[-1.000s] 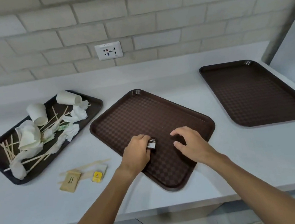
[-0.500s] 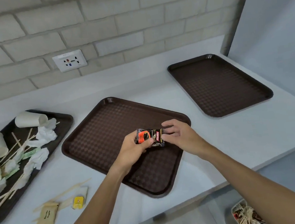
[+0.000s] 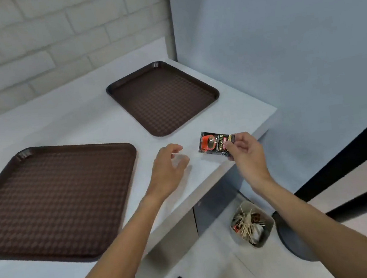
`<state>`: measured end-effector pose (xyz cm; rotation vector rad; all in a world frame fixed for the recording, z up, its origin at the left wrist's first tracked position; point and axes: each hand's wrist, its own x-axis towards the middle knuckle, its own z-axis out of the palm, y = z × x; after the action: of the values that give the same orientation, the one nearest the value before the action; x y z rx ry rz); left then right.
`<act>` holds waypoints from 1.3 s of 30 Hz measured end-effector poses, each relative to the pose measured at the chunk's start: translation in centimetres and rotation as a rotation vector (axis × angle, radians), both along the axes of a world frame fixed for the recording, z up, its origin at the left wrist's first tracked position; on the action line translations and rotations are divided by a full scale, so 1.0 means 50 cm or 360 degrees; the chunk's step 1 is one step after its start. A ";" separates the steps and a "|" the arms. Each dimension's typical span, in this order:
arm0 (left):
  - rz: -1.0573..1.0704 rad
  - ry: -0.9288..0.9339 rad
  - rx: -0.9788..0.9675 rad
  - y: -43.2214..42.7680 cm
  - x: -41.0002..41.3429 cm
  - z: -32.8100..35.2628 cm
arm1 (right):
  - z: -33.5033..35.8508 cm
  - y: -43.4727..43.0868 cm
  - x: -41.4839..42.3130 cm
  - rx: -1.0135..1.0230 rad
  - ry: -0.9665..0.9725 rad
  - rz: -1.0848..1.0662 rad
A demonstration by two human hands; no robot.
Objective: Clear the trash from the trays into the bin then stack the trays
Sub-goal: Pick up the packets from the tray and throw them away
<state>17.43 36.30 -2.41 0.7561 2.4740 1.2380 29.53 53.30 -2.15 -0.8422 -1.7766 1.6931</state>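
**Packet: carry to bin**

Item: black packet (image 3: 215, 143), pinched at one end by the right hand (image 3: 246, 152), above the counter (image 3: 83, 123) edge.
Left hand (image 3: 169, 166): loose, empty, at the packet's 9 o'clock.
Bin (image 3: 252, 226): on the floor, at its 5 o'clock.
Handling: best carried squarely over the bin's mouth and lowered before letting go.

The right hand (image 3: 246, 152) pinches a black sachet (image 3: 215, 143) above the counter edge (image 3: 238, 162); the left hand (image 3: 168, 166) hovers relaxed.
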 end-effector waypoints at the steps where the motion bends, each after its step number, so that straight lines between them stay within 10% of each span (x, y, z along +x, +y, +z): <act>1: -0.0092 0.0116 -0.0083 0.034 0.017 -0.002 | -0.005 0.024 0.030 -0.0041 0.0039 -0.0115; 9: -0.0567 0.0764 -0.0371 0.252 0.174 -0.069 | -0.207 0.159 0.242 -0.0268 -0.0337 -0.0414; 18: -0.0161 0.1370 -0.0820 0.354 0.173 -0.181 | -0.556 0.220 0.312 -0.0606 -0.0978 -0.0544; 29: 0.0408 0.1940 -0.0612 0.478 0.147 -0.328 | -0.915 0.229 0.263 -0.0816 -0.1435 -0.0550; 39: 0.0203 0.1778 -0.0633 0.455 0.174 -0.284 | -0.762 0.224 0.235 -0.0500 -0.1356 -0.0176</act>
<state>26.12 59.05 -16.62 1.4492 3.4807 0.2572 41.29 64.50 -40.27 -1.9860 -1.9076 1.6824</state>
